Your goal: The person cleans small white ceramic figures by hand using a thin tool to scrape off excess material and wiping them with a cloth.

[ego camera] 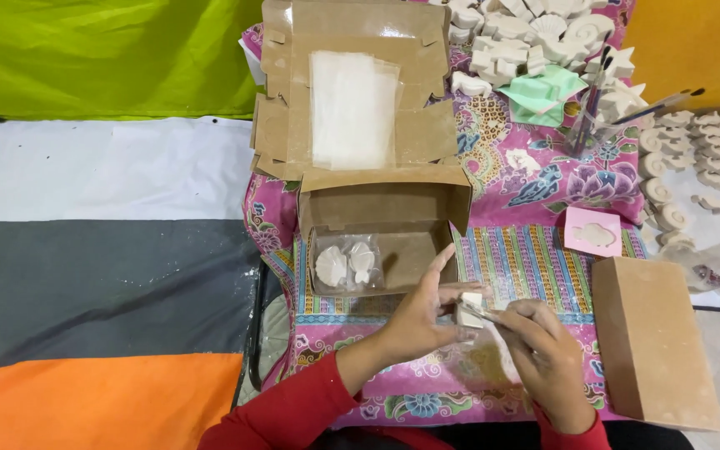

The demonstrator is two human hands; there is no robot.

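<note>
My left hand [420, 315] and my right hand [543, 354] meet over a colourful patterned cloth [535, 179]. Together they hold a small white plaster piece [471, 306] and a clear plastic bag [485, 360] that hangs below it. Red sleeves cover both my arms. Just beyond my left hand stands an open brown cardboard box [385, 208]. Inside it lie two white shell-shaped plaster figures [345, 263] wrapped in clear plastic. A stack of clear bags [352, 108] rests on the box's raised lid.
A closed brown box [656, 337] lies at my right. A pink mould [593, 231] sits behind it. Several white plaster shapes [543, 37] pile up at the back and at the right [693, 150]. Brushes stand in a cup [587, 125]. Striped fabric covers the left.
</note>
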